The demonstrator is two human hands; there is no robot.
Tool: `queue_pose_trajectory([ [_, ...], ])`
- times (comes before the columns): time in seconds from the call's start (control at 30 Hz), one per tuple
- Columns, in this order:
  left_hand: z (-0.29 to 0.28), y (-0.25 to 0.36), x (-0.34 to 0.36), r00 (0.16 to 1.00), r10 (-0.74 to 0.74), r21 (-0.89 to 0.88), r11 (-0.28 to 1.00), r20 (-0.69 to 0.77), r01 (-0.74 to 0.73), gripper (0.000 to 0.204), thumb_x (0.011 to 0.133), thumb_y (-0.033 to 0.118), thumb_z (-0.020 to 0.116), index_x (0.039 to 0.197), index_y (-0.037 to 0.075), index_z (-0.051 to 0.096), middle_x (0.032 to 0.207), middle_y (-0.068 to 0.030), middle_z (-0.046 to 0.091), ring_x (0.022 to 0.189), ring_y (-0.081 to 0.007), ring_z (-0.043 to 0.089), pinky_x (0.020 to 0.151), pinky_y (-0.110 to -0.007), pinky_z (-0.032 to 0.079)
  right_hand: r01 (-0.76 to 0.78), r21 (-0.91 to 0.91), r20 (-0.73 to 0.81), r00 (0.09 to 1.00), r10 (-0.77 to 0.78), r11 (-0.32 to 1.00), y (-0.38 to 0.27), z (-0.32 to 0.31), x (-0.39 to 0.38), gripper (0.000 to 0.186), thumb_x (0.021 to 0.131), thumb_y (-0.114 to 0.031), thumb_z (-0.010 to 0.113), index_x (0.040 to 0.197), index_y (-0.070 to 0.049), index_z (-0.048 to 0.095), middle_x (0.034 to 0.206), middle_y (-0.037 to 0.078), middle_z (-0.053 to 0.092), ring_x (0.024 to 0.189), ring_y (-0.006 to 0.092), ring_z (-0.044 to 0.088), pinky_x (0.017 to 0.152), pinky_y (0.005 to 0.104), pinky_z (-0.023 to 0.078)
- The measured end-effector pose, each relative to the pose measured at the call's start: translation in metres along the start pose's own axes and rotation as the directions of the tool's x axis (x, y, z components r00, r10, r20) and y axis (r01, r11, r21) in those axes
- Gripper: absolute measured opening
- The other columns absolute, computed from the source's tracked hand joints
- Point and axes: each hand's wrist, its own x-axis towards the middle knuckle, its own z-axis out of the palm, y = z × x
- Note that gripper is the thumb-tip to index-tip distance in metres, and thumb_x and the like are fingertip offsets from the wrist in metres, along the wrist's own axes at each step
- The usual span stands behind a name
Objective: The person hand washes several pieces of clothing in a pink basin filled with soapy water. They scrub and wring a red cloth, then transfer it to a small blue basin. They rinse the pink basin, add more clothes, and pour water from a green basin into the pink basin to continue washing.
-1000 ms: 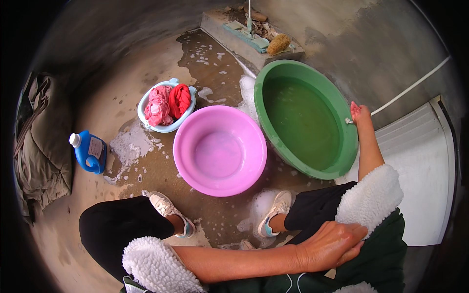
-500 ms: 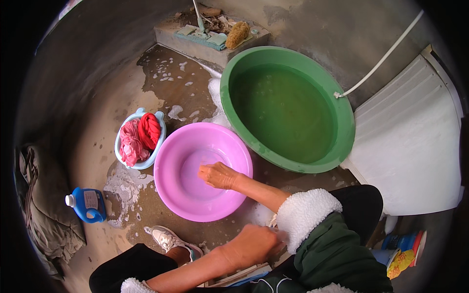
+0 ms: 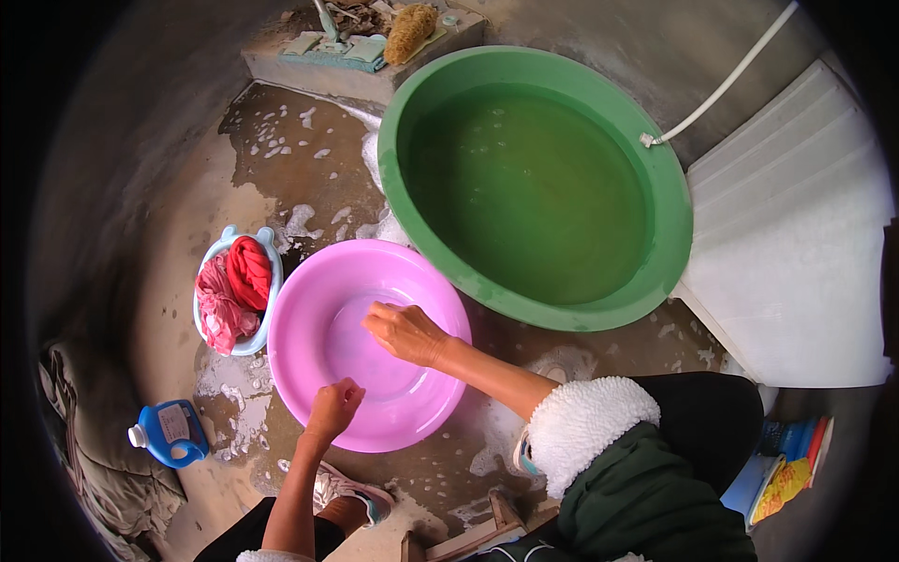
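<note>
A pink basin (image 3: pixel 421 438) with a shallow layer of what looks like clear water stands on the floor before me. My right hand (image 3: pixel 405 334) hangs over its middle, fingers curled down, their undersides hidden. At the basin's near-left rim is my left hand (image 3: pixel 335 408), closed in a loose fist with nothing showing in it. Whether that fist touches the rim I cannot tell. Left of the basin sits a small light-blue tub (image 3: pixel 274 253) heaped with pink cloth (image 3: pixel 225 304) and red cloth (image 3: pixel 249 272).
A large green tub (image 3: pixel 398 201) of water stands behind the basin, under a white hose (image 3: pixel 726 84). A blue jug (image 3: pixel 178 440) and a grey-brown padded cloth (image 3: pixel 117 468) lie at left. White ridged panel (image 3: pixel 796 253) at right. Suds and wetness cover parts of the floor.
My left hand has moved away from near my right sleeve, forward and left to the basin's near rim. My right hand remains over the basin. The whole view has shifted slightly.
</note>
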Motion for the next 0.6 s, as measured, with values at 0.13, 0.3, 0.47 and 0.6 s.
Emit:
queue_pose_trajectory([
  [0.13, 0.004, -0.015, 0.006, 0.994, -0.106, -0.025, 0.994, 0.001, 0.106, 0.018, 0.086, 0.018, 0.063, 0.081, 0.001, 0.062, 0.063, -0.0143, 0.062, 0.057, -0.0283, 0.062, 0.056, -0.038, 0.048, -0.098, -0.052, 0.041, 0.994, 0.101, 0.994, 0.005, 0.010, -0.002, 0.006, 0.080, -0.003, 0.059, 0.081, -0.002, 0.053, 0.089, 0.014, 0.054, 0.079, 0.0328, 0.062, 0.065, 0.0435, 0.052],
  [0.3, 0.009, -0.025, 0.005, 0.993, -0.116, -0.110, 0.987, 0.030, 0.119, 0.019, 0.088, 0.019, 0.062, 0.079, 0.002, 0.061, 0.058, -0.0088, 0.061, 0.045, -0.0183, 0.060, 0.046, -0.032, 0.047, -0.132, -0.182, 0.254, 0.951, 0.176, 0.974, 0.013, 0.033, -0.020, 0.005, 0.080, -0.003, 0.054, 0.076, -0.001, 0.054, 0.090, 0.021, 0.054, 0.081, 0.0361, 0.062, 0.067, 0.0451, 0.053],
  [0.47, 0.011, -0.030, 0.010, 0.991, -0.135, -0.102, 0.985, 0.026, 0.137, 0.019, 0.089, 0.019, 0.061, 0.080, 0.002, 0.061, 0.058, -0.0068, 0.060, 0.045, -0.0168, 0.060, 0.044, -0.030, 0.047, -0.097, -0.025, 0.179, 0.979, 0.100, 0.995, 0.009, 0.040, -0.013, 0.006, 0.082, -0.005, 0.054, 0.082, 0.000, 0.057, 0.094, 0.021, 0.055, 0.084, 0.0365, 0.062, 0.070, 0.0468, 0.052],
  [0.6, 0.009, -0.030, 0.014, 0.993, -0.121, -0.135, 0.983, 0.011, 0.121, 0.017, 0.089, 0.018, 0.061, 0.082, 0.003, 0.061, 0.058, -0.0062, 0.060, 0.044, -0.0157, 0.059, 0.043, -0.029, 0.047, -0.158, -0.013, 0.158, 0.975, 0.158, 0.987, 0.008, 0.038, -0.002, 0.005, 0.082, -0.005, 0.056, 0.081, -0.001, 0.055, 0.093, 0.018, 0.054, 0.084, 0.0357, 0.061, 0.070, 0.0460, 0.052],
])
